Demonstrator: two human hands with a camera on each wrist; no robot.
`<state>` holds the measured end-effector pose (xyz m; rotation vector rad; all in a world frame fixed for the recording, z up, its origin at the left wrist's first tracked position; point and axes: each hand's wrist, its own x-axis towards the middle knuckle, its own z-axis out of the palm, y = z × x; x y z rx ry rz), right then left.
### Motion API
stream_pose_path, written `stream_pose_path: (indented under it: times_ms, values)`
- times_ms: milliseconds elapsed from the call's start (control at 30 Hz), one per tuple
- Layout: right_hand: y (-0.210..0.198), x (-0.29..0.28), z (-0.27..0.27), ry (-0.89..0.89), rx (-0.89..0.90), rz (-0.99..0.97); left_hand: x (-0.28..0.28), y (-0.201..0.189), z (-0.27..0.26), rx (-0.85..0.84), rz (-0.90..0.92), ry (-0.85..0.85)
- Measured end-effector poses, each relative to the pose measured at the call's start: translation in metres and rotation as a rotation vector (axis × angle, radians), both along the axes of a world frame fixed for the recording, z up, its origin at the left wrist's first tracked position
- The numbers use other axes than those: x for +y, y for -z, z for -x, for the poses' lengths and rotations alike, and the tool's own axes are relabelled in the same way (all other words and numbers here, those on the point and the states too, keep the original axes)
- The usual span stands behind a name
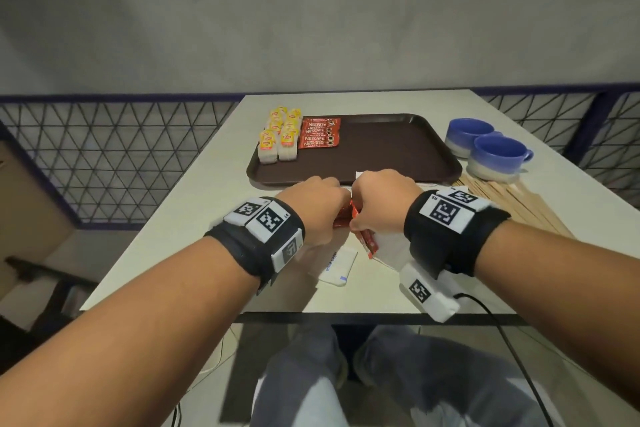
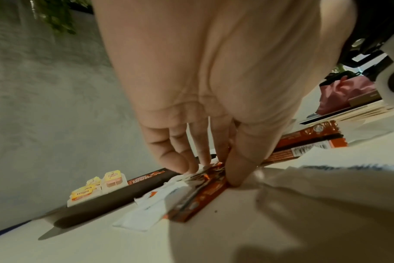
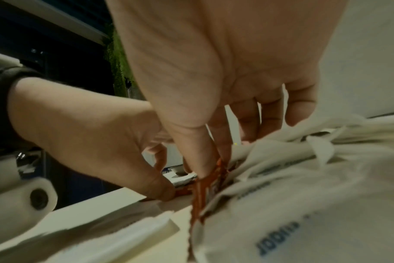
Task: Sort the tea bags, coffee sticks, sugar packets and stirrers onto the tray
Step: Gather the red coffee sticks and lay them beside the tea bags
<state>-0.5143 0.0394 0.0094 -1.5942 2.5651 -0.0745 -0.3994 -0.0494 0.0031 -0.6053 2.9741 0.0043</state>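
The brown tray (image 1: 381, 149) holds yellow-tagged tea bags (image 1: 278, 139) at its left end, with red coffee sticks (image 1: 318, 133) beside them. In front of the tray, both hands work in a pile of white sugar packets (image 1: 337, 267) and loose coffee sticks (image 1: 369, 243). My left hand (image 2: 212, 170) pinches a red coffee stick (image 2: 200, 195) that lies on the table, thumb against fingers. Thumb and fingers of my right hand (image 3: 212, 160) pinch another red stick (image 3: 199, 195) on edge among the packets. The wooden stirrers (image 1: 512, 198) lie on the table at the right.
Two blue cups (image 1: 498, 156) stand to the right of the tray, behind the stirrers. The table's front edge (image 1: 346, 314) is near my wrists. A metal mesh railing (image 1: 121, 156) runs behind and to the left of the table. A black cable (image 1: 502, 333) hangs from my right wrist.
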Motion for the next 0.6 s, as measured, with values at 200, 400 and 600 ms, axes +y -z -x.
stream_pose_path:
  times_ms: [200, 400, 600]
  values:
    - [0.001, -0.004, 0.000, -0.014, -0.005, -0.018, 0.003, -0.004, -0.001, -0.029, -0.041, -0.022]
    - [0.000, -0.011, -0.004, -0.022, -0.066, -0.022, 0.007, -0.004, -0.015, -0.008, 0.034, -0.014]
    - [-0.002, -0.021, -0.007, -0.024, -0.057, -0.088, 0.003, 0.001, -0.024, -0.041, 0.033, -0.104]
